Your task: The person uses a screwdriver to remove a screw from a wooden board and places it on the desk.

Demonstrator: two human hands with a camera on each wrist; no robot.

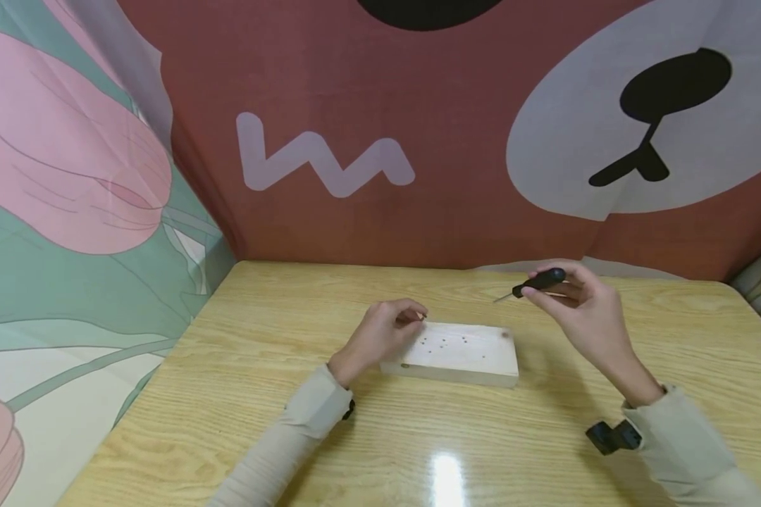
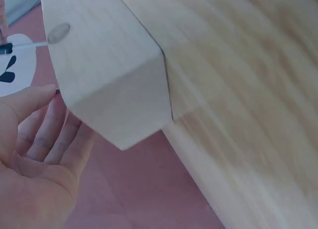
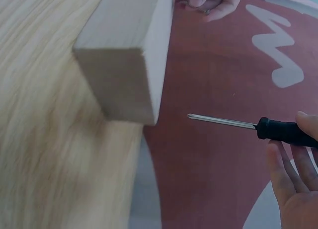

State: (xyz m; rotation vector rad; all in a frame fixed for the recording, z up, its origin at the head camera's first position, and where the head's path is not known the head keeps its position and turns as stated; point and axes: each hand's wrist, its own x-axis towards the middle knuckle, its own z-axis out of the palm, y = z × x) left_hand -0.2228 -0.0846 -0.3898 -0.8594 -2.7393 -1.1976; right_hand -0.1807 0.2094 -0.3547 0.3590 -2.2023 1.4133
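Observation:
A pale wooden block (image 1: 459,352) lies on the table, its top dotted with several small dark holes or screw heads. Over the block's left end is my left hand (image 1: 387,327), pinching a small screw (image 1: 424,317) between thumb and fingertips. Only the screw's tip shows in the right wrist view, and its length is hidden by the fingers. My right hand (image 1: 586,317) holds a Phillips screwdriver (image 3: 283,131) by its black handle, raised above the table to the right of the block. The screwdriver's metal shaft points left, apart from the block.
The wood-grain table (image 1: 279,394) extends around the block. Behind it hangs a reddish-brown cloth (image 1: 355,232) with a cartoon face, and a flowered cloth (image 1: 70,282) covers the left side. A black wrist device (image 1: 611,436) sits at the right sleeve.

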